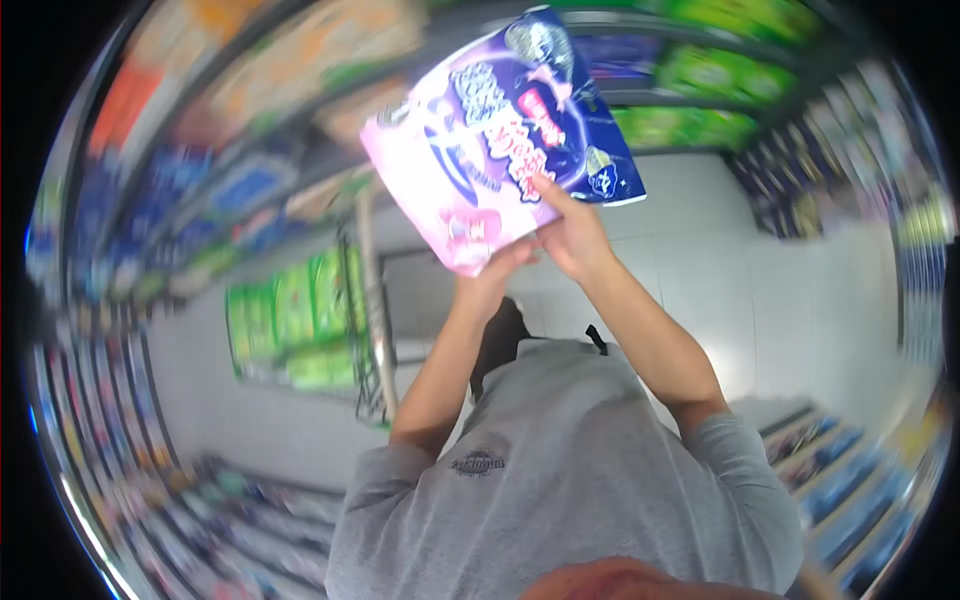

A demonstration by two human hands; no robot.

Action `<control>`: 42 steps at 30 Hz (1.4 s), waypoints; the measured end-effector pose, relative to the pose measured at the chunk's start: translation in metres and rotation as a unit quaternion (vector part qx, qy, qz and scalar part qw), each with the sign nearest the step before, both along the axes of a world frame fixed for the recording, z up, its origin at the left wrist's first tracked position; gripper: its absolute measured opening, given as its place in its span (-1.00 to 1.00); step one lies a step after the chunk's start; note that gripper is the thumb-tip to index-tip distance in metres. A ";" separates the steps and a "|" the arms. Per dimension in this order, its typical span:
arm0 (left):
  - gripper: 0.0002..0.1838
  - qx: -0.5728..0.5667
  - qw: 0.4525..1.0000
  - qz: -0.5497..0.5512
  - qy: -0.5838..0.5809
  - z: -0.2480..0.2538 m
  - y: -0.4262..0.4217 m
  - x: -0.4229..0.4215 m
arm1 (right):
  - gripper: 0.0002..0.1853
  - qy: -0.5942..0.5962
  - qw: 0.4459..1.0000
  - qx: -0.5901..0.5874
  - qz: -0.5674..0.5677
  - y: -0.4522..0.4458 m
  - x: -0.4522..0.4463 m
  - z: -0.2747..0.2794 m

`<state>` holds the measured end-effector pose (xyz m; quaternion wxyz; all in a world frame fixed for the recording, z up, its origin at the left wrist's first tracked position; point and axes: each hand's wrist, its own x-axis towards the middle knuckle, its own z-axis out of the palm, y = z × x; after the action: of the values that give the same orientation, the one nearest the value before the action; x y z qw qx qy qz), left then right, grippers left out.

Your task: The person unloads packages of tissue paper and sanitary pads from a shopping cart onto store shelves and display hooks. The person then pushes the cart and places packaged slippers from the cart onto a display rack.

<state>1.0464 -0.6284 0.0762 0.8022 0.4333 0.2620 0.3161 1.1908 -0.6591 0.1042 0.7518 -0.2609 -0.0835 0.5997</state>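
Note:
A purple, pink and dark blue package [470, 150] with large printed characters is tilted in front of me, near the top centre. My right hand [575, 235] grips its lower edge, with the thumb on the printed front and the other fingers mostly hidden behind. At the bottom pink corner, my left hand [497, 277] holds the package from below, its fingers partly hidden. Both hands are close together along the same edge.
Shelves with green packs [720, 75] run across the top right, and blue packs [250, 185] line the upper left. A metal rack or cart frame [375, 310] stands left of my arms beside stacked green packages [295, 310]. More shelving [840, 470] is at the lower right.

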 end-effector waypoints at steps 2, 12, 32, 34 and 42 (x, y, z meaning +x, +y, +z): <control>-0.51 0.011 0.992 -0.020 0.122 -0.020 0.046 -0.035 | -0.53 0.004 0.997 0.027 -0.074 0.010 0.001 0.012; -0.22 -0.082 0.901 -0.425 -0.024 0.083 -0.237 0.423 | -0.60 -0.082 0.925 -0.111 -0.355 -0.516 0.336 0.049; -0.43 0.143 0.693 -0.705 -0.046 0.156 -0.797 1.035 | -0.72 -0.251 0.614 -0.179 -0.726 -1.025 0.793 0.149; -0.44 0.159 0.692 -0.702 -0.051 0.162 -0.806 1.061 | -0.62 -0.271 0.602 -0.195 -0.725 -1.036 0.823 0.174; -0.52 0.256 0.727 -0.634 -0.052 0.186 -0.835 1.167 | -0.75 -0.335 0.601 -0.276 -0.671 -1.084 0.965 0.197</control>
<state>2.2139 -1.4633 0.2622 0.6866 0.6707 -0.2072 -0.1891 2.1555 -1.7429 0.3015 0.7545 -0.6212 0.0389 -0.2080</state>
